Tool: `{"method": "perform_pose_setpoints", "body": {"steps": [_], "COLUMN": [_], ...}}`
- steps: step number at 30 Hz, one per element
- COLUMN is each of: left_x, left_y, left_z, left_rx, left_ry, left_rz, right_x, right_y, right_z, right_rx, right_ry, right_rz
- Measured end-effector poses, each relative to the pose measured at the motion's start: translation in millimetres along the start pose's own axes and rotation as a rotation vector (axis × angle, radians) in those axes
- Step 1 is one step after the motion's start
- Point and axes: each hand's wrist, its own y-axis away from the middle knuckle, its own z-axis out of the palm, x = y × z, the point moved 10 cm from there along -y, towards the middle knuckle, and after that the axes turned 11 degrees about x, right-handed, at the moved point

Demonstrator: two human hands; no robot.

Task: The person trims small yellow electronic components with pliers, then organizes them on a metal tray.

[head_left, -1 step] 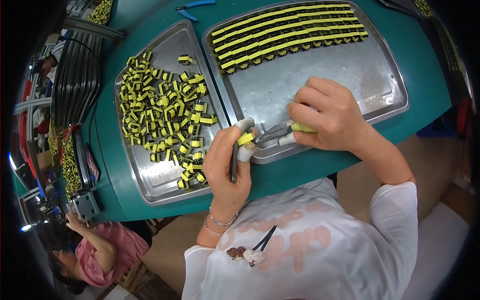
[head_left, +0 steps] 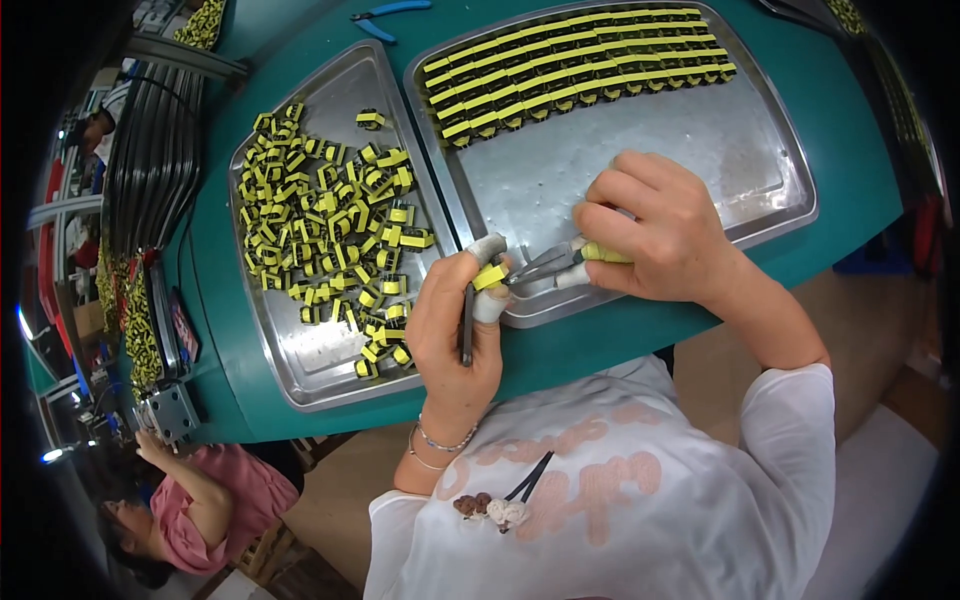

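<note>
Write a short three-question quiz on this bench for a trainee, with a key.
1. Which hand holds the pliers?
2. True or false: the parts in the left tray lie jumbled.
3. The blue tool lies:
A. in the right tray
B. on the green table
C. in the left tray

Key: 1. The right hand. 2. True. 3. B.

This is an assembly workshop: green workbench [head_left: 860,150], metal trays [head_left: 610,150], rows of yellow-and-black components [head_left: 540,101], a co-worker [head_left: 205,505] nearby
</note>
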Motion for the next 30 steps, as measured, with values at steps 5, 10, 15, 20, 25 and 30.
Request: {"method": "perform_pose_setpoints", "body": {"steps": [5, 10, 15, 20, 25, 30], "left_x": [2.1, 16.6, 22.8, 28.2, 24.8, 15.2], "left_y": [0.4, 0.1, 1.2, 0.6, 2.0, 2.1], "left_z": [-2.2, -2.4, -3.3, -0.6, -0.8, 1.2], "left_rx": [0.074, 0.104, 0.092, 0.053, 0.015, -0.01], "left_ry": [0.008, -0.085, -0.162, -0.195, -0.218, -0.256], "left_rz": [0.027, 0.2, 0.267, 0.309, 0.274, 0.209], "right_x": [4.9, 2.7, 0.9, -0.7, -2.1, -0.3], "right_y": [-4.2, -3.1, -4.9, -1.6, 3.1, 7.9], "right_z": [-6.5, -3.7, -2.7, -1.6, 2.4, 10.1], "right_rx": [0.071, 0.012, 0.005, 0.034, 0.017, -0.036], "right_ry": [0.012, 0.043, 0.058, 0.033, 0.037, 0.043], "right_rz": [0.079, 0.062, 0.034, -0.012, -0.028, 0.011]}}
